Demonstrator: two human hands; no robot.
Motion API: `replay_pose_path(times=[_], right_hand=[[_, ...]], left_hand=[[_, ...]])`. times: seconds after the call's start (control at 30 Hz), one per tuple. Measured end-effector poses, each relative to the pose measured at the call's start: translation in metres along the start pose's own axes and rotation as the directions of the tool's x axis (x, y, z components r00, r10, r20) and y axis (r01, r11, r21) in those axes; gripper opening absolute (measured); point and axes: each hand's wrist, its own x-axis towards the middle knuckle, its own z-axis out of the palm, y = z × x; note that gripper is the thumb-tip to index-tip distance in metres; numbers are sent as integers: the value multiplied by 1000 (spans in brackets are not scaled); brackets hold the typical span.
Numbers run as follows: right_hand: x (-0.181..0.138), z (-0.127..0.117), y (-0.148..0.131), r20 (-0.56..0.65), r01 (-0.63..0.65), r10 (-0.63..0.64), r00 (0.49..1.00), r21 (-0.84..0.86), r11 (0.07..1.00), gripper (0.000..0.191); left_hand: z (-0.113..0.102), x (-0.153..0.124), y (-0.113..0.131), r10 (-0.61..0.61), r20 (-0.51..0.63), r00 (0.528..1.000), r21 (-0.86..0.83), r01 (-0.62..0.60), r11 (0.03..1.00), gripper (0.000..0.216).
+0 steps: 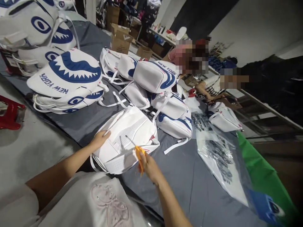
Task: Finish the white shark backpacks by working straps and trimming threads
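A white backpack [144, 126] lies on the grey-covered table in front of me, its back panel and straps facing up. My left hand [100, 139] is closed on its left edge, thumb on top and the other fingers partly hidden. In my right hand [150, 167] is a pair of scissors [139, 153] with orange handles. Their thin blades point up and left over the backpack's back panel. Whether the blades touch the fabric, I cannot tell.
Several finished-looking backpacks [71, 72] with blue shark-mouth prints are stacked left, and more white backpacks [151, 75] lie beyond. Clear plastic bags [220, 164] and a green sheet [260, 160] are on the right. Two people work across the table, near cardboard boxes [120, 39]. A red stool [10, 113] stands left.
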Motion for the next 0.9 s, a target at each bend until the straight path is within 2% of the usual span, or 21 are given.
replay_pose_path(times=[0.07,0.13,0.2,0.27,0.33,0.37,0.5,0.6,0.73,0.83,0.87,0.9], right_hand=[[27,-33,-14,-142,-94,78,987,-107,990,53],[49,-66,-26,-263,-189,149,953,-135,973,53],[61,-88,-34,-277,-233,184,943,-157,960,52],[62,-94,-39,-159,-267,239,958,-189,945,47],[57,-90,-45,8,-275,285,958,-234,932,42],[53,-87,-49,50,-268,290,956,-255,929,40],[52,-77,-66,22,-223,241,970,-305,926,43],[66,-70,-82,159,-166,228,961,-327,930,42],[86,-54,-100,91,-166,218,972,-391,905,48],[90,-40,-105,311,-115,236,920,-360,926,46],[91,-38,-106,298,-114,230,926,-360,926,44],[92,-36,-108,219,-129,224,950,-376,917,42]], left_hand=[[-7,15,-3,-153,32,988,-105,156,982,36],[-13,30,-8,-236,56,970,-155,242,958,47],[-16,41,-13,-298,77,952,-200,307,930,51],[-18,47,-17,-352,99,931,-239,365,900,51],[-18,51,-18,-420,121,899,-284,437,854,52],[-18,53,-19,-452,131,882,-304,470,829,53],[-17,62,-24,-522,151,840,-323,541,777,58],[-16,68,-27,-547,177,818,-320,573,754,64],[-15,70,-29,-571,201,796,-306,605,736,68],[-14,70,-28,-580,213,786,-293,617,730,64],[-13,71,-27,-582,215,784,-287,620,730,63],[-12,71,-27,-585,216,782,-280,624,730,62]])
